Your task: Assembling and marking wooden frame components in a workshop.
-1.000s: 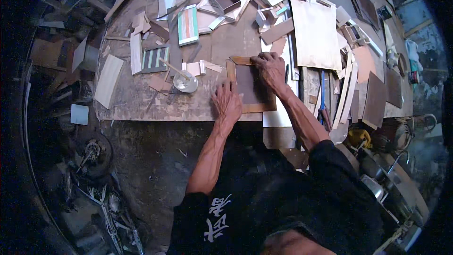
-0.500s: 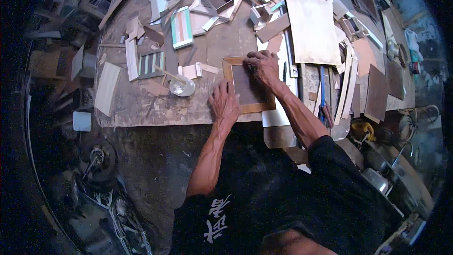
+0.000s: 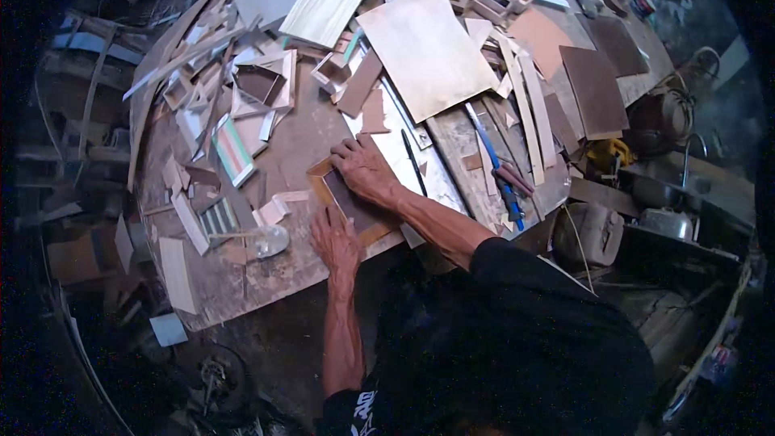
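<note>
A shallow wooden frame (image 3: pixel 379 232) with a dark brown panel (image 3: pixel 355 207) inside it lies at the table's near edge. My left hand (image 3: pixel 337 241) grips its near left side, thumb toward the inside and fingers along the rail. Across the panel reaches my right hand (image 3: pixel 365 171), its bent fingers closed over the far rail. The palm hides part of the panel and the right side of the frame. Left of my hands, a clear jar (image 3: pixel 273 241) with a stick in it stands beside a small pale wood piece (image 3: pixel 273 210).
A large pale board (image 3: pixel 428 52) lies beyond my right hand. Right of the frame are a black pen (image 3: pixel 413 161), wood strips (image 3: pixel 525 109) and a blue-handled tool (image 3: pixel 510 202). Offcuts and small frames (image 3: pixel 262 81) crowd the far left. A sink (image 3: pixel 666 224) stands at the right.
My view has turned to the right, so the table looks tilted and the frame sits further left in the picture. Both hands stay on the frame, with the right fingers still at its far rail.
</note>
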Tool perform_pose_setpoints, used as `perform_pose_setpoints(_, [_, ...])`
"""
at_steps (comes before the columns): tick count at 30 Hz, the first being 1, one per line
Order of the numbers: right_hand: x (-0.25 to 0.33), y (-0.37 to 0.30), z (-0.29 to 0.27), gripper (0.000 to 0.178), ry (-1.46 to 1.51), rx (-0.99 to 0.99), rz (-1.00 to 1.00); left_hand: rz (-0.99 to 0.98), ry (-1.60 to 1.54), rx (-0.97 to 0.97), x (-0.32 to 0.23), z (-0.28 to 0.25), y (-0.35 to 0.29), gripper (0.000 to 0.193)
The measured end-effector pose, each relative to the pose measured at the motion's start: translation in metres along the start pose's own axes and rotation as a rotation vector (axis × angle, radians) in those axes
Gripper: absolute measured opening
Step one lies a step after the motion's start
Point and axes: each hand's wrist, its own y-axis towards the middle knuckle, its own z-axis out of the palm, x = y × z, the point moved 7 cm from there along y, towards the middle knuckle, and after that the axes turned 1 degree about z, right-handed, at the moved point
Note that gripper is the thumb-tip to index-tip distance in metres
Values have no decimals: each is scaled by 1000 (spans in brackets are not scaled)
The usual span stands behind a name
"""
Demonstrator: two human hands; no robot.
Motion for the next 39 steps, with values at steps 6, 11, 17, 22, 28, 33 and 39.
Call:
perform_pose_setpoints(6, [-1, 1, 8, 18, 143, -49, 3, 15, -54, 7, 4, -5, -1, 43])
perform_pose_setpoints(11, [-11, 4, 16, 21, 142, -132, -43, 6, -52, -27, -1, -9, 3, 43])
perform_pose_setpoints(17, [-15, 3, 21, 25, 202, -75, -26, 15, -147, -104, 10, -10, 24, 33])
perform_pose_setpoints(22, [-6, 8, 19, 25, 168, 32, -4, -120, -101, -17, 28, -4, 49, 36])
perform_pose_setpoints(28, [-13, 9, 25, 23, 166, 76, -4, -112, -123, 26, 29, 2, 58, 39])
perform_pose_setpoints(33, [-17, 9, 31, 28, 230, 72, 1, -114, -140, 59, 28, 2, 60, 39])
perform_pose_setpoints(39, [-19, 10, 28, 31, 114, 119, -26, -79, -140, 55, 26, 5, 62, 41])
